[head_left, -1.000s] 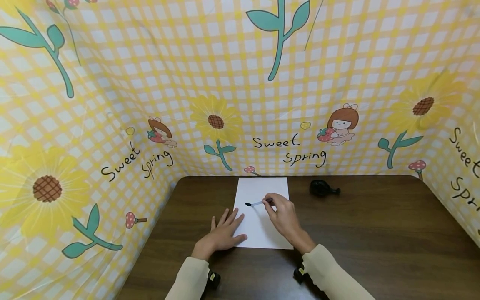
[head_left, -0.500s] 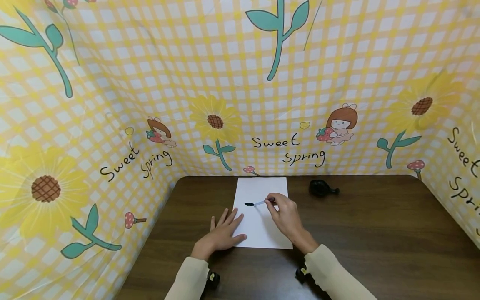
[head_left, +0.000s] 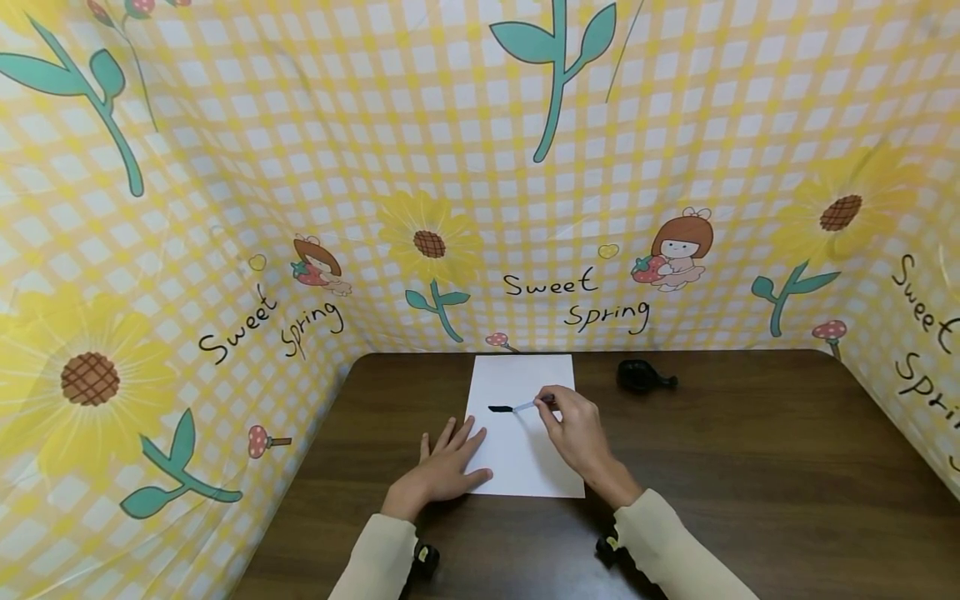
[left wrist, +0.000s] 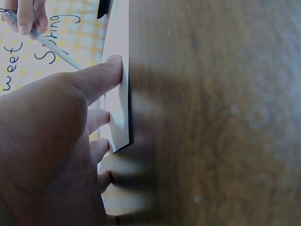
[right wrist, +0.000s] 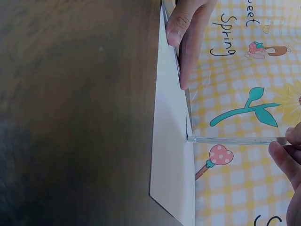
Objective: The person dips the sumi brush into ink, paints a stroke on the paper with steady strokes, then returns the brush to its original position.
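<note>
A sheet of white paper point(head_left: 517, 458) lies on the brown wooden table. My left hand point(head_left: 442, 471) rests on the paper's left edge with fingers spread, partly on the table. My right hand point(head_left: 576, 429) pinches a slim, pale-shafted paintbrush point(head_left: 525, 406) near its dark upper end, above the paper's right half. The right wrist view has the brush's clear shaft point(right wrist: 230, 141) with its tip touching the paper. From that tip a short, thick black stroke point(head_left: 500, 409) runs left across the upper-middle part of the sheet.
A glossy black, round-bodied object with a narrow neck point(head_left: 643, 377) lies right of the paper near the table's back edge. Yellow-and-white checked cloth point(head_left: 517, 208) with flower prints hangs around the back and sides of the table point(head_left: 750, 467).
My right hand has moved slightly right with the paintbrush, and the black stroke has grown longer to the right. My left hand has stayed on the paper.
</note>
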The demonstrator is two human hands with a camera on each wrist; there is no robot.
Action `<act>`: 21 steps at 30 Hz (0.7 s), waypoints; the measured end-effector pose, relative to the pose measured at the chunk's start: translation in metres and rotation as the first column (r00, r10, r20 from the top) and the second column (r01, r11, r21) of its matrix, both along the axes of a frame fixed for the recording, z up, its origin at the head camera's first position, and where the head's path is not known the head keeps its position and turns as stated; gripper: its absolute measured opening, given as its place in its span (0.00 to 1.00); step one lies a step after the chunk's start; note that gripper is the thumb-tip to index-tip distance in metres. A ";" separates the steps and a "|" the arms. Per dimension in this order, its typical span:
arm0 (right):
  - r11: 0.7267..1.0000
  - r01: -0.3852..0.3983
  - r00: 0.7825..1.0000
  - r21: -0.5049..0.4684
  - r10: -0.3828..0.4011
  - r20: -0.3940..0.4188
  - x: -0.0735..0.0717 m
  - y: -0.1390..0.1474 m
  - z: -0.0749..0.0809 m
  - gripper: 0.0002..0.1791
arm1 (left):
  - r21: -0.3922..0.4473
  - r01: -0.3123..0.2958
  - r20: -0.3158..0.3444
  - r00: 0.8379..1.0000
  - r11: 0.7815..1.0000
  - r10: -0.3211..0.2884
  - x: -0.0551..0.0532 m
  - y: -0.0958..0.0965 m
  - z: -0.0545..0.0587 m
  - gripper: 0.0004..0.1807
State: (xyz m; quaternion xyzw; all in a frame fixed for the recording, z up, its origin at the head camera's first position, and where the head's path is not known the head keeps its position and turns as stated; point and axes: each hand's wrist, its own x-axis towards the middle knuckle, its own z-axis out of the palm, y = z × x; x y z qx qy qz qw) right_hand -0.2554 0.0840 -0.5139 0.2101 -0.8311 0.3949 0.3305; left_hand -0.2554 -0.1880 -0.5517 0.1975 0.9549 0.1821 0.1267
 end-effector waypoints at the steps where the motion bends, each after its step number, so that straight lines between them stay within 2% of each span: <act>1: 1.000 0.001 1.000 0.003 -0.001 0.001 0.000 0.000 0.000 0.03 | 0.006 0.003 0.001 1.000 1.000 -0.003 0.001 0.000 0.003 0.46; 5: 1.000 0.012 1.000 0.008 -0.012 0.002 0.002 0.001 0.002 0.03 | 0.033 0.015 0.010 1.000 0.999 -0.016 0.006 0.001 0.011 0.46; 10: 1.000 0.026 1.000 0.014 -0.026 -0.003 0.003 0.003 0.003 0.04 | 0.052 0.027 0.011 1.000 0.998 -0.028 0.008 0.001 0.015 0.45; 11: 1.000 0.027 1.000 0.015 -0.027 -0.004 0.003 0.003 0.003 0.04 | 0.046 0.021 0.020 1.000 0.999 -0.022 0.009 0.002 0.018 0.46; 16: 0.999 0.031 1.000 0.022 -0.030 -0.007 0.004 0.006 0.004 0.03 | 0.035 0.019 0.022 1.000 0.999 -0.020 0.010 0.003 0.019 0.46; 21: 0.999 0.044 0.999 0.028 -0.043 -0.016 0.004 0.009 0.003 0.04 | -0.028 0.010 0.025 1.000 1.000 -0.010 0.012 0.006 0.026 0.45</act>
